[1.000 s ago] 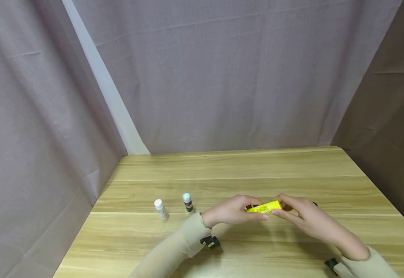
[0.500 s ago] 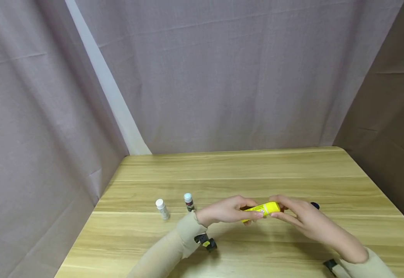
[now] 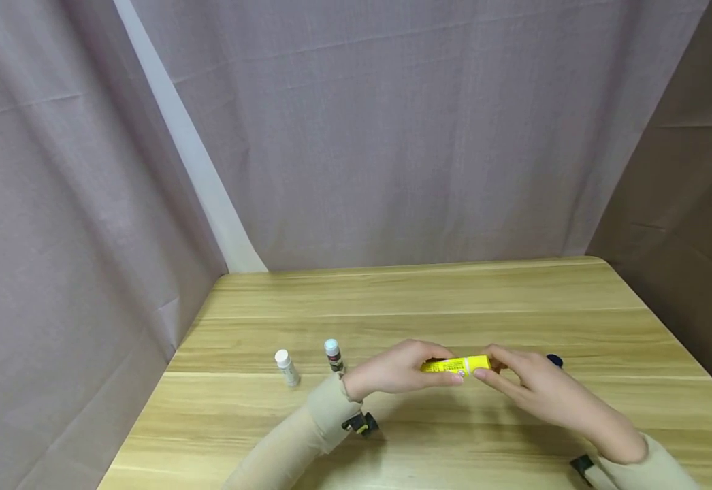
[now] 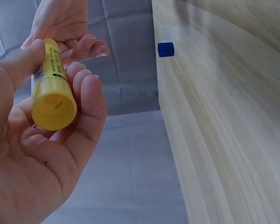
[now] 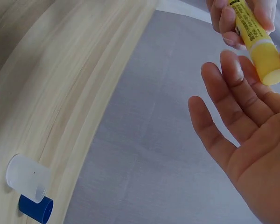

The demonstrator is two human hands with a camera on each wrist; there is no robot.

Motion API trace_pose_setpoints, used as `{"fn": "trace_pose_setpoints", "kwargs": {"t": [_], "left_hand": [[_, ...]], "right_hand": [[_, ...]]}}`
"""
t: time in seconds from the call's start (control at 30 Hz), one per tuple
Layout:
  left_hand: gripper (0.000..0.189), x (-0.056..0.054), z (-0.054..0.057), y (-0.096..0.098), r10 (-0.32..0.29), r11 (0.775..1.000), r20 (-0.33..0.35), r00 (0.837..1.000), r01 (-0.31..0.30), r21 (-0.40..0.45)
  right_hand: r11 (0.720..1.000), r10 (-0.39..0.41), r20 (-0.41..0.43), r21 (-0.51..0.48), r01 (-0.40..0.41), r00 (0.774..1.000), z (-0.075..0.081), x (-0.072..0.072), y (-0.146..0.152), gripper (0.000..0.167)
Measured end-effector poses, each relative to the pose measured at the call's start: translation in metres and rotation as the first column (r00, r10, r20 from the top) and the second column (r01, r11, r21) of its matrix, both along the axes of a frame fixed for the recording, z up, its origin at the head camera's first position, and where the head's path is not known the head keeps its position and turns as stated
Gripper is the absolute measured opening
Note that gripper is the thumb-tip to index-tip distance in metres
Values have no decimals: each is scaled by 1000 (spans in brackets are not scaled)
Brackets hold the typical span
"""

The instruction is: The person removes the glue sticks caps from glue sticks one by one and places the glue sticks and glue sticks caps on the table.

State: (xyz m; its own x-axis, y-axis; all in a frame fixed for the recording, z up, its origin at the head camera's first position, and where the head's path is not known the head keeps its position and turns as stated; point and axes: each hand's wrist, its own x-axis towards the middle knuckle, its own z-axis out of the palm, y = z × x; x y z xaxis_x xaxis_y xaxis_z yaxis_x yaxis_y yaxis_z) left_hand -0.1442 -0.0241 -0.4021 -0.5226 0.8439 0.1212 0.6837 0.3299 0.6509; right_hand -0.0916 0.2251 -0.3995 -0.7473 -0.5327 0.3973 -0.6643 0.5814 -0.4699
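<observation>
Both hands hold a yellow glue stick (image 3: 454, 365) over the table, lying almost level between them. My left hand (image 3: 401, 369) wraps its fingers and thumb round the body; in the left wrist view the hollow, round bottom end of the glue stick (image 4: 53, 109) faces the camera. My right hand (image 3: 530, 381) pinches the yellow cap (image 5: 269, 63) between thumb and fingers at the other end, while its remaining fingers (image 5: 212, 126) spread away. A pale ring shows between cap and printed body, with the cap still on the stick.
Two small tubes stand left of the hands: a white one (image 3: 286, 368) and one with a dark label (image 3: 333, 355). Beyond the right hand sit a blue cylinder (image 5: 36, 208) and a translucent cylinder (image 5: 28, 177) on the wooden table (image 3: 423, 292). Grey curtains (image 3: 393, 150) surround the table.
The glue stick has shifted slightly left and turned more level. Both hands keep hold of it, the left hand drawing a little left. More of the dark blue cylinder shows behind the right hand.
</observation>
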Motion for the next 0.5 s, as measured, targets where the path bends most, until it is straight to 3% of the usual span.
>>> {"fn": "trace_pose_setpoints", "kwargs": {"t": [0.13, 0.33, 0.5], "left_hand": [[18, 1, 0, 0, -2, 1000, -20, 1000, 2, -13], [20, 3, 1, 0, 23, 999, -19, 1000, -23, -32], [21, 5, -1, 2, 23, 999, -34, 999, -25, -46]], "right_hand": [[1000, 3, -12, 23, -3, 1000, -2, 2, 1, 15], [1000, 27, -23, 16, -27, 999, -3, 3, 1, 36], [999, -33, -5, 26, 33, 999, -1, 4, 2, 23]]}}
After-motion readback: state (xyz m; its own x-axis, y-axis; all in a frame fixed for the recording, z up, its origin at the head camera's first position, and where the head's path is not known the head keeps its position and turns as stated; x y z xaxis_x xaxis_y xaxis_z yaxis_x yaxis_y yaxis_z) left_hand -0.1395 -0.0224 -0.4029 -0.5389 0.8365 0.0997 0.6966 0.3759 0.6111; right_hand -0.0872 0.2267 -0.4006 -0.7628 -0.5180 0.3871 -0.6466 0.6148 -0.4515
